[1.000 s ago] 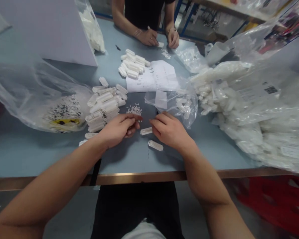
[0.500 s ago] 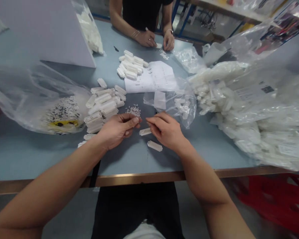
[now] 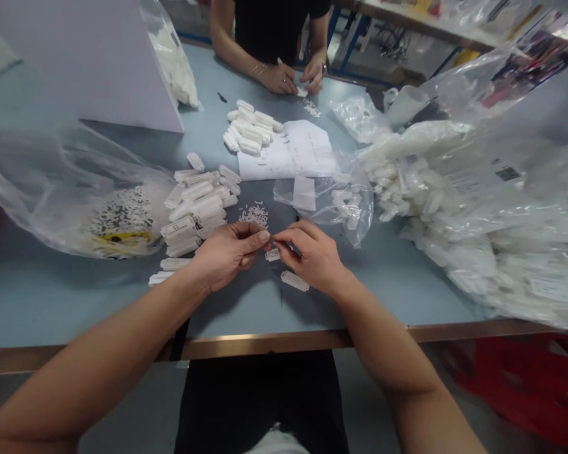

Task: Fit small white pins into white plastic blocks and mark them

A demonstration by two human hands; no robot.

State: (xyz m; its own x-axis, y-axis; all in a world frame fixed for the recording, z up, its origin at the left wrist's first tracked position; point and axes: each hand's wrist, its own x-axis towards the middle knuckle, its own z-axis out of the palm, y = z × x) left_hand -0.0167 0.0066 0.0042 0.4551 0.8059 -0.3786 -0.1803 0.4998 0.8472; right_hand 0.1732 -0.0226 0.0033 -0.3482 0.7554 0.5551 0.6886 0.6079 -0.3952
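My left hand [image 3: 227, 252] and my right hand [image 3: 307, 255] meet fingertip to fingertip above the blue table [image 3: 66, 296], both pinched closed. What the left fingers pinch is too small to make out. A white plastic connector [image 3: 272, 255] sits at the right hand's fingers, held by it. A second white connector [image 3: 294, 280] lies flat on the table just under my right hand. A small heap of tiny white pieces [image 3: 254, 214] lies just beyond my fingertips. To the left of it is a pile of white connectors [image 3: 196, 208].
A clear bag with a few parts [image 3: 331, 195] lies beyond my right hand, and big bags of white parts [image 3: 478, 208] fill the right side. Another bag [image 3: 76, 195] lies left. A paper sheet [image 3: 293, 151], a second connector pile [image 3: 250, 129] and another person's hands [image 3: 291, 79] are across the table.
My two hands have closed in on each other until the fingertips touch. The right hand now covers part of the connector. The person opposite brought their hands closer together.
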